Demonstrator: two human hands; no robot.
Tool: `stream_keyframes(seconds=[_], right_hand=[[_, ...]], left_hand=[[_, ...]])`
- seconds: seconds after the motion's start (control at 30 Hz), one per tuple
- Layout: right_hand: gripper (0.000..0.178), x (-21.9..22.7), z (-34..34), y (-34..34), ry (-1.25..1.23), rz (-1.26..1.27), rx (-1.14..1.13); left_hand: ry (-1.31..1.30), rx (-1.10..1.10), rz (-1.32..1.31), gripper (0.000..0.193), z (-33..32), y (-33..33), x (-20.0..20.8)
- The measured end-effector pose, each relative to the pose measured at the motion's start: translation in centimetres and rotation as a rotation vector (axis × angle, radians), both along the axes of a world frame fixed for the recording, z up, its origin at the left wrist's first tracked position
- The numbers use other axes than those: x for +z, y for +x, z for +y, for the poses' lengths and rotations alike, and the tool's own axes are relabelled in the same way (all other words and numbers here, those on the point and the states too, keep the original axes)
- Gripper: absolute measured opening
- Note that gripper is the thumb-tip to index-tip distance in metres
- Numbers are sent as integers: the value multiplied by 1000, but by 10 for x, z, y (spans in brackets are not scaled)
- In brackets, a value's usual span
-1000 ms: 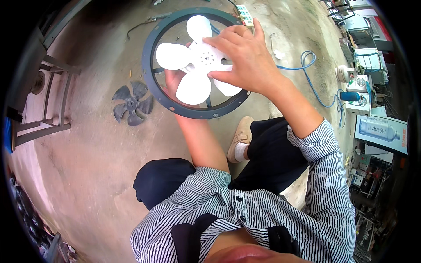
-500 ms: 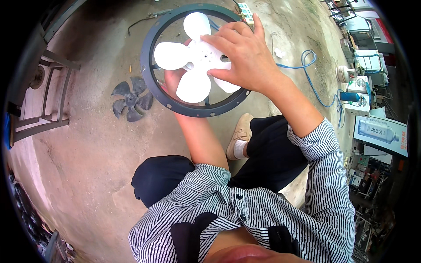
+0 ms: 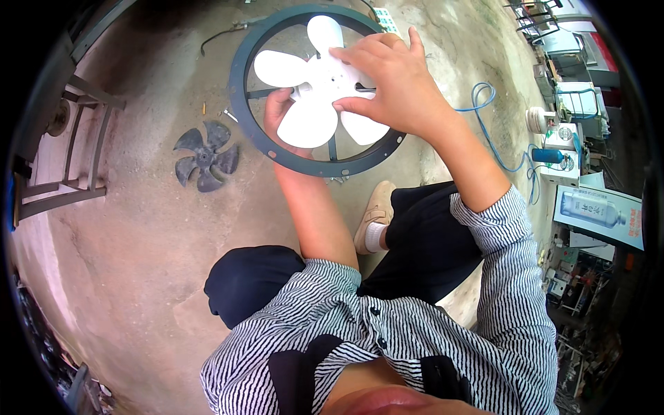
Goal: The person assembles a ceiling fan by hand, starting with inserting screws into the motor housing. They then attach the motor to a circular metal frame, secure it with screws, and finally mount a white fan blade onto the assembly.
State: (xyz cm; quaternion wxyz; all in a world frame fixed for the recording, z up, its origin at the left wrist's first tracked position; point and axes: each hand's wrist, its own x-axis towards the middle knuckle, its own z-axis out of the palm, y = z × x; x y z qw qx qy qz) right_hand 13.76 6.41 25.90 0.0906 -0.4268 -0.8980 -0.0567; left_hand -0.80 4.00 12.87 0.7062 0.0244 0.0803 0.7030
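A white plastic fan blade (image 3: pixel 308 123) sits inside a dark round fan frame (image 3: pixel 238 104), held up over the floor with its face toward me. My right hand (image 3: pixel 404 86) is on the front, thumb and fingertips gripping the fan blade around its hub. From below, my left hand (image 3: pixel 278 114) reaches behind the frame. Its fingers show through the ring beside the hub, curled around the fan assembly's back; the exact part they grip is hidden. On the floor to the left lies a dark grey fan blade (image 3: pixel 205 159).
A metal stand (image 3: pixel 97 149) is at the left edge. Blue cable (image 3: pixel 492 145) winds over the floor at right, near a bottle-printed box (image 3: pixel 599 211) and other stacked items. A power strip (image 3: pixel 386 21) lies beyond the frame. Small screws (image 3: pixel 337 180) lie below it.
The frame and fan blade have shifted slightly right and tilted, with the fan blade turned a little. More of my left fingers now shows, as do a small rod and screws on the floor.
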Motion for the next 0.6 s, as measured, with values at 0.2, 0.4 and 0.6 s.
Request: stream_keyframes(seconds=[0.2, 0.4, 0.6], right_hand=[[65, 7, 6, 6, -51, -33, -61], [45, 25, 18, 23, -82, 245, 18], [30, 34, 20, 35, 38, 66, -35]], left_hand=[[85, -31, -215, 52, 7, 7, -46], [26, -127, -480, 41, 2, 7, -11], [-14, -21, -217, 47, -1, 9, -6]])
